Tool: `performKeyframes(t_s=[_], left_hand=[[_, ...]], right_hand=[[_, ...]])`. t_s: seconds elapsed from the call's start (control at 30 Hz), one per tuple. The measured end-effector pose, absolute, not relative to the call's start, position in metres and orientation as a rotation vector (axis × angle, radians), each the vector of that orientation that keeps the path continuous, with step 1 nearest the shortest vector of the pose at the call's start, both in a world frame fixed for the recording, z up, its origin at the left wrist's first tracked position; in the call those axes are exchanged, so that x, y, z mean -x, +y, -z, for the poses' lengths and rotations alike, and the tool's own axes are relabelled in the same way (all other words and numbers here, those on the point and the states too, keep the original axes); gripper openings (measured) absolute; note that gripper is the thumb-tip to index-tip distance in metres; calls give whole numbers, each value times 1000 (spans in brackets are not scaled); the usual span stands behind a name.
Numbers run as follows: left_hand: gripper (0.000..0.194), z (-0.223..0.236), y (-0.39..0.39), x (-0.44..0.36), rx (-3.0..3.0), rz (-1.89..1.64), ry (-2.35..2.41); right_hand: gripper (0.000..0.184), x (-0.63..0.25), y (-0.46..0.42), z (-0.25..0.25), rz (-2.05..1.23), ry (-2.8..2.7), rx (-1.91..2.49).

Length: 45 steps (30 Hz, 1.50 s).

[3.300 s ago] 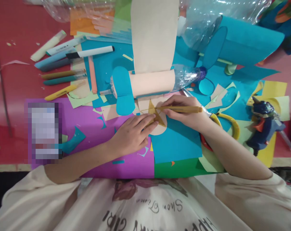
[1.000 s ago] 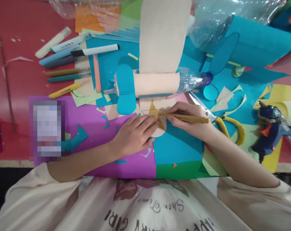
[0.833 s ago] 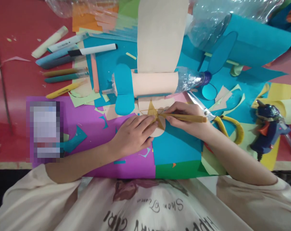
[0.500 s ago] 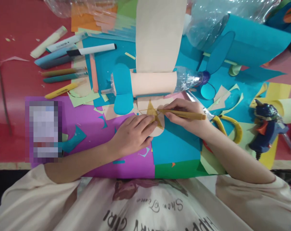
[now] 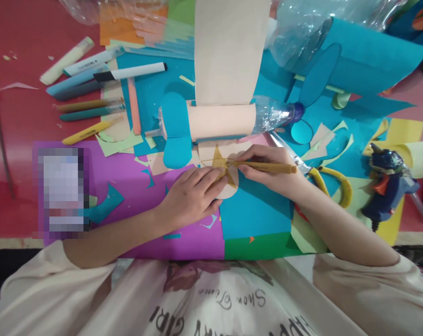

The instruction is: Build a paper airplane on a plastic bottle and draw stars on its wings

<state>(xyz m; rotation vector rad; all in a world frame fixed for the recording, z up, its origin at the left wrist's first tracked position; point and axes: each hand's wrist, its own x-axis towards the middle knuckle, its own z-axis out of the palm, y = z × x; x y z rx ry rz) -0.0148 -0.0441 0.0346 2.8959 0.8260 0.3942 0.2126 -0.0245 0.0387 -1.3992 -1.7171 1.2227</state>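
Note:
My right hand [image 5: 267, 168] grips a mustard-yellow felt-tip pen [image 5: 276, 167], its tip on a yellow star [image 5: 218, 160] drawn on a rounded cream paper piece [image 5: 228, 192]. The star is partly coloured in. Fingers of my left hand [image 5: 193, 191] lie flat over the paper's left side, covering part of the star. Just beyond the hands, a clear plastic bottle [image 5: 272, 115] lies on its side, wrapped in cream paper [image 5: 221, 122] with blue paper pieces [image 5: 177, 151] near its base. A tall cream strip [image 5: 232, 51] rises behind it.
Several felt-tip pens [image 5: 137, 71] lie at the left, above a blurred-out phone-like object [image 5: 62, 186]. Yellow-handled scissors [image 5: 344, 186] and a blue glue gun [image 5: 389, 186] lie right. Paper scraps [image 5: 108, 203] and a blue paper roll [image 5: 375, 58] are around.
The pen in my right hand has shifted very slightly on the star. My left hand stays on the paper, and the view has moved a little.

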Motion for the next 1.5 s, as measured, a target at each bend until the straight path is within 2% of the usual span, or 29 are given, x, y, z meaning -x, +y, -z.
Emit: performKeyframes(t_s=[1.5], left_hand=[[31,-33,-45,14,-2895,-408,821]], right_hand=[[13,-213,-22,-43,-1221,-1731,1416]])
